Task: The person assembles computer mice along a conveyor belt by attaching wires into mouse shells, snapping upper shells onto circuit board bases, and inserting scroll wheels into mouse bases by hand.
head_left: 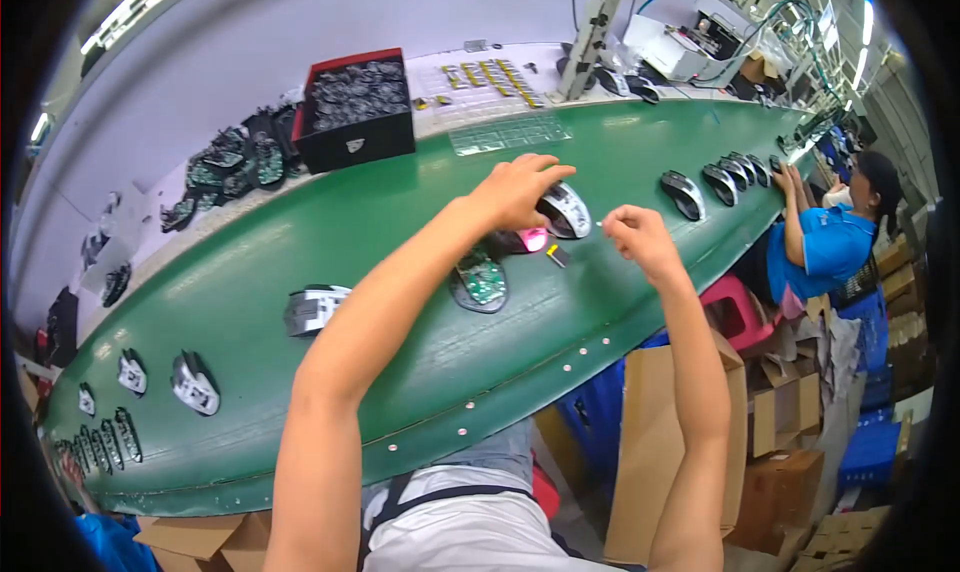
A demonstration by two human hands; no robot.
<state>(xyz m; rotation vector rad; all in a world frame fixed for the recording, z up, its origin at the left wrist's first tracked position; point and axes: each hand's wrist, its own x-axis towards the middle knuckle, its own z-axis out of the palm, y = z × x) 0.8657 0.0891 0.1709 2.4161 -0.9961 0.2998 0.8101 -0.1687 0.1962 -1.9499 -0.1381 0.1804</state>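
My left hand (522, 194) is curled around the near-left side of a white and black computer mouse shell (568, 212), thumb and fingers on its edge. Just right of it, my right hand (642, 242) is raised with its fingers pinched together. A tiny pale bit shows at the fingertips, too small to name. Partly under my left hand lies a pink-lit piece (531, 240). Beside that, a mouse base with a green circuit board (483, 282) rests on the green belt. A small yellow and dark part (557, 257) lies near the shell.
The green conveyor belt (430, 372) carries more mouse shells (195, 383) left and right (683, 195). Behind it stand a black box of parts (356, 122) and yellow pieces (490, 80). A co-worker in blue (825, 237) works at right. Cardboard boxes (665, 452) stand below the edge.
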